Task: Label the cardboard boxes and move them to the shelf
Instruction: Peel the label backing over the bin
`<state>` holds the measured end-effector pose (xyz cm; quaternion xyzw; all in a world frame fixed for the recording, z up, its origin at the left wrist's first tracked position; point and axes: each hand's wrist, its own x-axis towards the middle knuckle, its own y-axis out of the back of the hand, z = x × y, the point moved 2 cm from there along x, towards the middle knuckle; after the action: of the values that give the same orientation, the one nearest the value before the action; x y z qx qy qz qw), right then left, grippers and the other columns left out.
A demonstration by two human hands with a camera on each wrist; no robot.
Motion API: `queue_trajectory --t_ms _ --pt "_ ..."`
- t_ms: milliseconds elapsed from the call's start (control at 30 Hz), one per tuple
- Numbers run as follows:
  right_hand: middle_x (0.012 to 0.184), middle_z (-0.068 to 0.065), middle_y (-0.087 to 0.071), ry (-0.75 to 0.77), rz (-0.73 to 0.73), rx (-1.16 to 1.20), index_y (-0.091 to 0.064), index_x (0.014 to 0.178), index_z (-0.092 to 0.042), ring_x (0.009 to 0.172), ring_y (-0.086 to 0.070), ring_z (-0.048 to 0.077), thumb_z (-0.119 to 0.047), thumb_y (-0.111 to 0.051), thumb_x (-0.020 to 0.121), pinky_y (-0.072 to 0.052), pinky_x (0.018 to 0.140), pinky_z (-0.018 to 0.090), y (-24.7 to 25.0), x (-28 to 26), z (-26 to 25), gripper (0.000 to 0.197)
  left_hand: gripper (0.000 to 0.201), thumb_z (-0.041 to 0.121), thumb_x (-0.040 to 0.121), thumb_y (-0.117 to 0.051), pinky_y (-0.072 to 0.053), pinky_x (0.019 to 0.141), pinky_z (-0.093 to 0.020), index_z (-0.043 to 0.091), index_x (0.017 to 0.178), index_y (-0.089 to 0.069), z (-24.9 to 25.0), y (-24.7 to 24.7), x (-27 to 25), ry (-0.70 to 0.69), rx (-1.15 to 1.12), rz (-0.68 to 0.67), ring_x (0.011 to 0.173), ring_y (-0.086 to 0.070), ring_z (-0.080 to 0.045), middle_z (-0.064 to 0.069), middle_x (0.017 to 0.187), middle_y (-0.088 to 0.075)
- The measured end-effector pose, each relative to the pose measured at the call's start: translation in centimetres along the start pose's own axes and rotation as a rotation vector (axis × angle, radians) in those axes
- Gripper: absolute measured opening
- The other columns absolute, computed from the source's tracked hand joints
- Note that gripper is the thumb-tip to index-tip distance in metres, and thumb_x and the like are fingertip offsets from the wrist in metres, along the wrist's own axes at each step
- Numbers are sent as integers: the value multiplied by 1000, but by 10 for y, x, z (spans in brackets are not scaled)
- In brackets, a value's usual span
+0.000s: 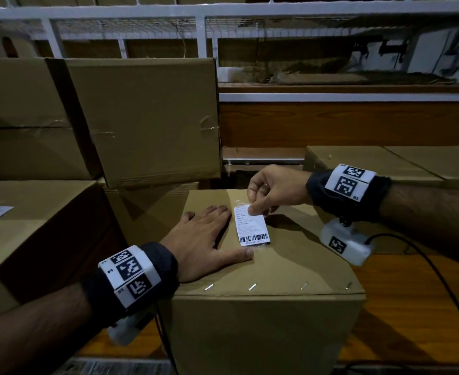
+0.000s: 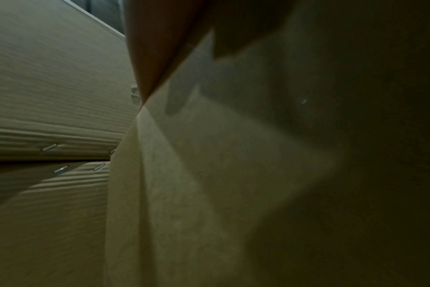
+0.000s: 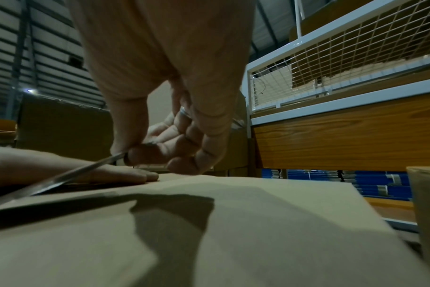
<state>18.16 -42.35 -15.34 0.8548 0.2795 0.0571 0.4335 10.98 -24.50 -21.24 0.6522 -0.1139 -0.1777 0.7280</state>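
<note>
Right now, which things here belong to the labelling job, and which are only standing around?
Part of the job:
- barcode label, pinched by the right hand
- stapled box under it, held flat by the left hand
- white wire shelf

Only standing around:
- taped box
- box at left that already has a label

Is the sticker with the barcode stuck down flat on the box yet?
Not fully. The barcode label's near end lies on the cardboard box, but the right hand pinches its far end up.
</note>
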Motion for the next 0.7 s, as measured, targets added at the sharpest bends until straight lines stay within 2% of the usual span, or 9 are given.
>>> queue_trajectory --t_ms 100,167,300,433,500,567,633,700 --pt "70 5 -70 2 -29 99 -53 94 -9 75 -69 22 -6 -73 80 -56 75 38 3 -5 1 25 105 87 72 -21 -6 117 -37 25 153 -2 1 0 0 7 1 0 146 -5 -8 8 160 -3" --pt "71 6 -70 4 -55 151 -53 98 -9 77 -67 26 -4 -73 80 -55 73 38 3 -12 2 27 106 88 70 -21 -7 118 -37 24 153 -3 1 1 1 12 2 5 146 -6 -8 7 160 -4" --pt "73 5 -72 14 -22 141 -59 104 -6 77 -67 24 -5 -73 79 -55 76 39 6 -28 2 29 111 91 65 -22 -10 117 -35 25 153 -7 5 6 -3 12 -16 4 145 -11 -10 6 160 -8" --pt "75 5 -73 6 52 161 -63 103 -2 76 -67 23 -7 -75 76 -55 80 43 11 -43 0 30 110 86 64 -38 -20 114 -31 24 152 -16 11 20 -12 16 -63 -40 141 -25 -15 4 157 -21" --pt "76 7 -73 7 67 178 -63 103 1 73 -66 21 -7 -75 76 -55 76 40 11 -50 -1 31 109 81 59 -43 -34 108 -31 24 150 -22 14 31 -15 7 -137 -61 132 -39 -15 2 151 -35" --pt "75 7 -73 9 74 191 -63 102 3 70 -66 19 -6 -75 76 -54 69 33 10 -57 -4 29 102 76 61 -46 -46 95 -25 23 147 -28 19 45 -19 -14 -219 -30 119 -52 -12 0 138 -51" --pt "73 5 -72 12 77 202 -64 98 1 67 -65 16 -6 -74 77 -53 67 29 10 -64 -7 25 92 72 66 -43 -49 80 -16 20 142 -36 25 57 -23 -61 -227 24 104 -58 -8 0 125 -61" --pt "71 2 -72 20 78 207 -64 97 -1 66 -65 13 -7 -73 77 -53 66 28 10 -69 -12 22 86 70 69 -40 -52 77 -16 19 138 -43 33 66 -28 -106 -200 63 97 -61 -7 0 118 -64"
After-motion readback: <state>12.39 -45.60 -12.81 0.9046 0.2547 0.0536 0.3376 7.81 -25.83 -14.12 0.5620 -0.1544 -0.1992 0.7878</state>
